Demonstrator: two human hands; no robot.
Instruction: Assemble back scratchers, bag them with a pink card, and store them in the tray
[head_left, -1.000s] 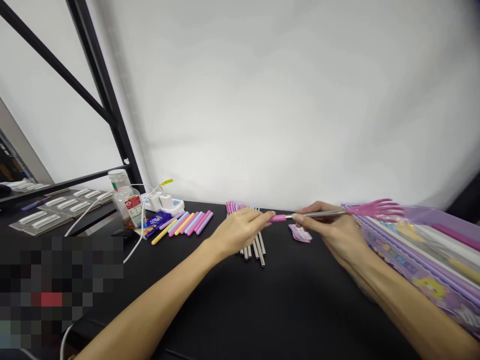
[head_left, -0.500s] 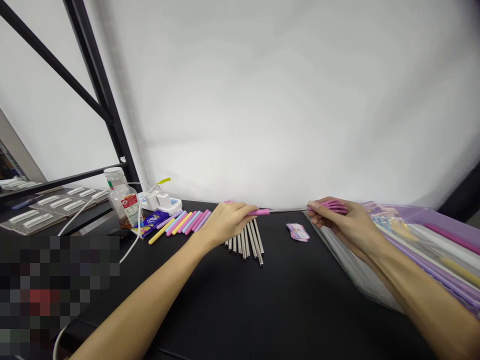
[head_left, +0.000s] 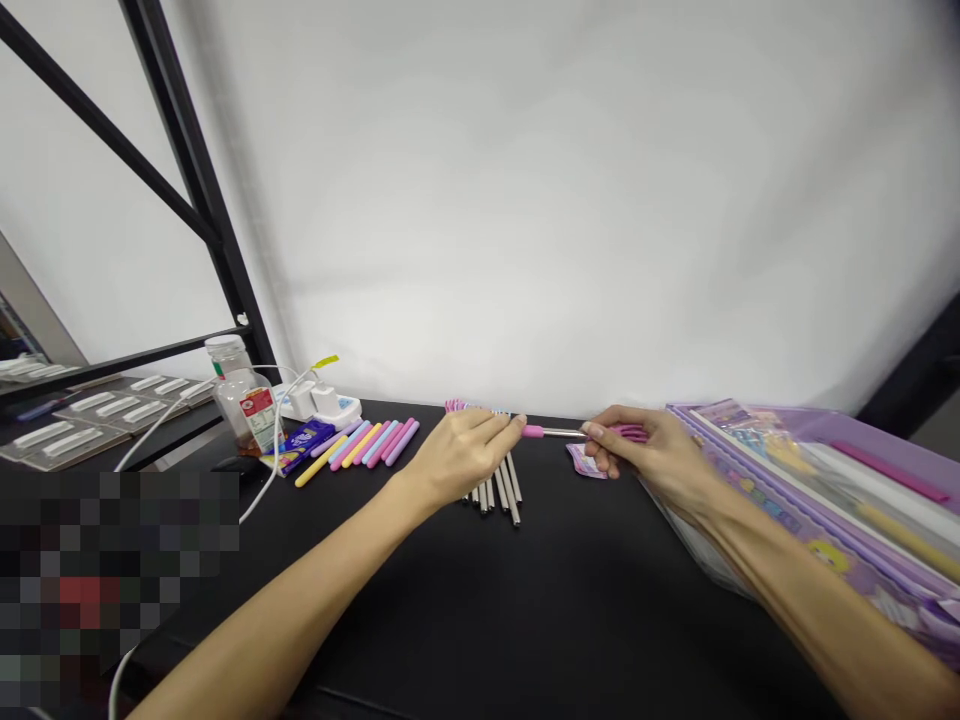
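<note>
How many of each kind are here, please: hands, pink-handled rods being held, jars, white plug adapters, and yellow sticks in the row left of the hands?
Hands: 2 (left hand, right hand)
Held pink-handled rod: 1
Jar: 1
White plug adapters: 2
Yellow sticks: 2
Total: 8

Place type: indoor worktable, workshop-like; exact type not determinable. Indicators: black table (head_left: 465, 610) against white wall (head_left: 525, 200), metal frame (head_left: 184, 130), power strip (head_left: 349, 411) with chargers (head_left: 325, 401), rows of sticks (head_left: 363, 446) and rods (head_left: 504, 488).
</note>
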